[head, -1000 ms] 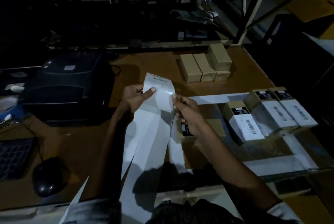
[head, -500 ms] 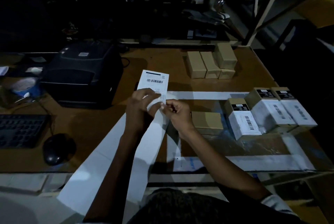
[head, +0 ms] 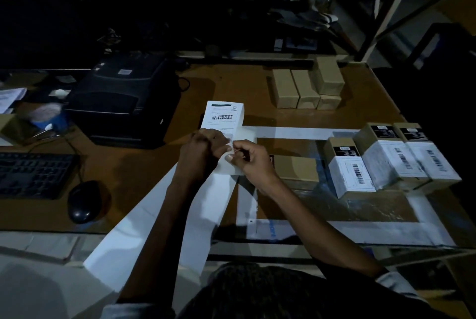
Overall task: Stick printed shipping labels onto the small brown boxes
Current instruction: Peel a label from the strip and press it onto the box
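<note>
A white printed shipping label (head: 223,116) with a barcode stands up at the top of a long strip of white backing paper (head: 164,226) that runs down toward me. My left hand (head: 201,152) grips the strip just under the label. My right hand (head: 251,161) pinches the strip's right edge beside it. A plain small brown box (head: 296,168) lies just right of my right hand. Three labelled boxes (head: 391,159) lie side by side further right. Several unlabelled brown boxes (head: 306,87) are stacked at the back of the table.
A black label printer (head: 123,102) sits at the left, with a keyboard (head: 33,174) and a mouse (head: 83,201) nearer me. The wooden table (head: 231,82) has white tape lines (head: 304,131) marking a rectangle. Dark shelving stands behind.
The label now faces me printed side up and stands higher. My hands have closed together just below it, and the plain box shows beside my right hand.
</note>
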{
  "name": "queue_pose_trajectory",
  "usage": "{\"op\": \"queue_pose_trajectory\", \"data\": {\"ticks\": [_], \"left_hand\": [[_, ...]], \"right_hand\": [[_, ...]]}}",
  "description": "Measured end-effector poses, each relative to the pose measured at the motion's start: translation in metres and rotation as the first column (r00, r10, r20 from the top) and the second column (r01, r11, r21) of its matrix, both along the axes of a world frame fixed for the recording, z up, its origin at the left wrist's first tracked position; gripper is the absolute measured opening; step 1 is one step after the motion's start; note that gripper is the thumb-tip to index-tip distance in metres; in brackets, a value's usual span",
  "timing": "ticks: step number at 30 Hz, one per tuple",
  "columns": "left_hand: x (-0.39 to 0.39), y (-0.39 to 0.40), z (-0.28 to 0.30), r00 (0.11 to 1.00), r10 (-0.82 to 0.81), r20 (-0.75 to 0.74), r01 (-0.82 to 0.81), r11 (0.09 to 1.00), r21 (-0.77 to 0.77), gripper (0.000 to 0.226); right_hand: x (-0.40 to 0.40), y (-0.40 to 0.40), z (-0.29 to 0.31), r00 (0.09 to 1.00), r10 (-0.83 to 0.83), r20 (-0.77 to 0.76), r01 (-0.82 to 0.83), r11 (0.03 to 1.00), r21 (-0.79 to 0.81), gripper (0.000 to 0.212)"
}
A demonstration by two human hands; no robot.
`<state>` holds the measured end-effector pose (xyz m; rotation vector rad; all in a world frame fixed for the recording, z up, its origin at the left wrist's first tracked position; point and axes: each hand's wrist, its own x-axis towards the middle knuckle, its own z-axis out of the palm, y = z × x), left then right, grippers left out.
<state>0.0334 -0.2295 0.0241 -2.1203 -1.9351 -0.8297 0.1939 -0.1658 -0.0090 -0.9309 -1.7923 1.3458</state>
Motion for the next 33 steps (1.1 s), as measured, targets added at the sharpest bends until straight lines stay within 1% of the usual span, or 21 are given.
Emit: {"op": "queue_pose_trajectory", "data": {"ticks": [2,3,5,7,9,11,14,17,19,22,24,26,28,31,32,33], "left_hand": [[-0.002,0.000,-0.002,0.999,-0.007,-0.049,0.007,1.000,0.001,0.019],[-0.002,0.000,-0.002,0.998,-0.011,-0.063,0.011,1.000,-0.004,0.022],[-0.001,0.000,-0.004,0.995,-0.026,-0.095,0.026,1.000,0.002,0.027],[-0.002,0.000,-0.005,0.993,-0.037,-0.109,0.039,0.999,0.022,0.028],[-0.006,0.003,-0.009,0.993,-0.042,-0.109,0.045,0.999,0.019,0.027],[-0.010,0.006,-0.014,0.991,-0.045,-0.126,0.048,0.999,0.017,0.021],[-0.012,0.008,-0.018,0.984,-0.051,-0.169,0.057,0.998,0.029,0.013],[-0.013,0.011,-0.019,0.981,-0.036,-0.190,0.045,0.998,0.039,0.012],[-0.016,0.013,-0.021,0.980,-0.059,-0.190,0.064,0.998,0.023,0.013],[-0.018,0.013,-0.020,0.986,-0.080,-0.146,0.081,0.997,0.000,0.020],[-0.017,0.010,-0.017,0.990,-0.085,-0.109,0.084,0.996,-0.015,0.016],[-0.015,0.009,-0.012,0.998,-0.064,-0.003,0.064,0.998,-0.023,0.009],[-0.014,0.009,-0.006,0.993,-0.055,0.109,0.058,0.998,-0.024,0.007],[-0.015,0.013,-0.004,0.994,-0.025,0.110,0.026,1.000,-0.009,0.023],[-0.015,0.013,-0.003,0.989,0.000,0.150,0.003,1.000,-0.025,0.033],[-0.017,0.014,-0.002,0.974,0.045,0.222,-0.036,0.998,-0.047,0.042]], "right_hand": [[-0.001,0.001,0.000,1.000,0.025,0.003,-0.025,1.000,0.001,0.014],[-0.002,0.001,0.001,1.000,0.031,0.002,-0.031,1.000,0.006,0.016],[-0.004,0.003,-0.001,0.999,0.035,-0.011,-0.035,0.999,0.020,0.029],[-0.005,0.003,-0.002,1.000,0.019,-0.017,-0.018,1.000,0.025,0.031],[-0.005,0.001,-0.001,1.000,-0.004,-0.029,0.005,0.999,0.031,0.020],[-0.006,0.000,0.001,0.997,-0.045,-0.063,0.046,0.999,0.013,0.009],[-0.009,0.000,0.003,0.993,-0.073,-0.090,0.072,0.997,-0.017,0.016],[-0.010,0.001,0.004,0.995,-0.066,-0.079,0.067,0.998,0.007,0.018],[-0.010,0.000,0.003,0.995,-0.070,-0.074,0.072,0.997,0.034,0.017],[-0.010,-0.001,0.002,0.994,-0.054,-0.092,0.058,0.998,0.035,0.015],[-0.011,-0.002,0.001,0.995,-0.057,-0.087,0.059,0.998,0.027,0.018],[-0.013,-0.003,-0.003,0.994,-0.075,-0.078,0.078,0.997,0.028,0.020],[-0.012,-0.005,-0.006,0.995,-0.086,-0.057,0.087,0.996,0.021,0.013],[-0.012,-0.007,-0.009,0.996,-0.087,-0.013,0.087,0.996,0.033,0.011],[-0.013,-0.007,-0.009,0.995,-0.099,0.010,0.098,0.994,0.040,0.009],[-0.014,-0.006,-0.009,0.994,-0.110,0.024,0.109,0.993,0.035,0.005]]}}
